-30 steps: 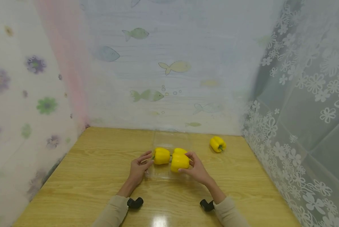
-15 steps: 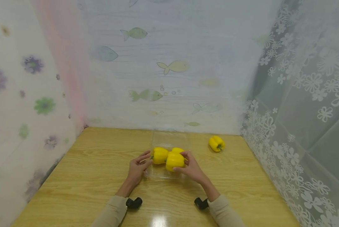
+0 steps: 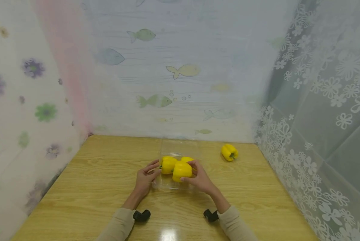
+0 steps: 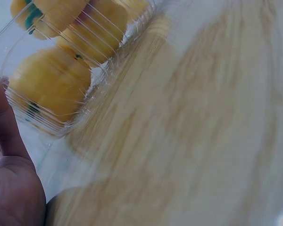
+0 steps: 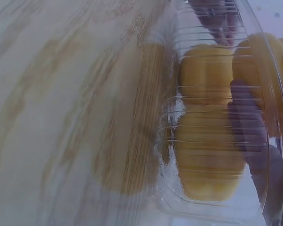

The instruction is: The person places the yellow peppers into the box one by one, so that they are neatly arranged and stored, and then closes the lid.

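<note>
In the head view, my right hand holds a yellow bell pepper between thumb and fingers, over a clear plastic container. Another yellow bell pepper lies in the container's left part, and a third bell pepper is partly hidden behind the held one. My left hand is at the container's left side, its fingers extended and tips at the wall. Through the ribbed wall in the right wrist view, two bell peppers lie low, with the held pepper above them.
The container's clear lid is folded back toward the rear wall. A single yellow bell pepper lies on the wooden table at the back right. Patterned curtains surround the table on three sides.
My right hand has moved the held bell pepper left, close against the left pepper and covering more of the one behind. My left hand stays at the container's side.
</note>
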The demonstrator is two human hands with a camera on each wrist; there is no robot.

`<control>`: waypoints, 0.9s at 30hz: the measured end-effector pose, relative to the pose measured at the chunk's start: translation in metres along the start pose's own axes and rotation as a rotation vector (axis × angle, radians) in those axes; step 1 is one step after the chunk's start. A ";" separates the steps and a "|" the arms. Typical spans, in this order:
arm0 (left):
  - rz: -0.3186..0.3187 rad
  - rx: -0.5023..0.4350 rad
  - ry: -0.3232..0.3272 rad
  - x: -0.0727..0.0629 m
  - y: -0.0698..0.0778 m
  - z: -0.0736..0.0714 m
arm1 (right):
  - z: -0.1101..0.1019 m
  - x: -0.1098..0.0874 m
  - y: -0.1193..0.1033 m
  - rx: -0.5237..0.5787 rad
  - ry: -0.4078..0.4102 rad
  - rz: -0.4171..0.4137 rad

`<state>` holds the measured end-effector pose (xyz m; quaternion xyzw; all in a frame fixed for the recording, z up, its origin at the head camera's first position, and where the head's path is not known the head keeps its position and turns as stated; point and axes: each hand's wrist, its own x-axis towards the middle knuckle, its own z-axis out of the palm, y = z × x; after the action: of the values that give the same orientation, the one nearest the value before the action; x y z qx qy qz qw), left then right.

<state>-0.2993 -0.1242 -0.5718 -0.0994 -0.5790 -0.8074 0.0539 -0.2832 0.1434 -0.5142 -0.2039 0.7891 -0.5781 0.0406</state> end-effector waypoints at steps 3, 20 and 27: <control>0.005 0.005 -0.009 0.000 -0.001 -0.001 | 0.002 0.001 0.000 0.008 -0.027 -0.003; 0.022 0.012 -0.019 0.000 -0.001 -0.001 | 0.017 0.013 -0.001 0.014 -0.094 -0.003; 0.015 0.019 -0.010 0.000 0.000 -0.001 | 0.021 0.018 0.002 -0.064 -0.134 -0.059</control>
<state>-0.2994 -0.1256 -0.5723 -0.1070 -0.5861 -0.8011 0.0580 -0.2937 0.1190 -0.5199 -0.2664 0.7962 -0.5386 0.0699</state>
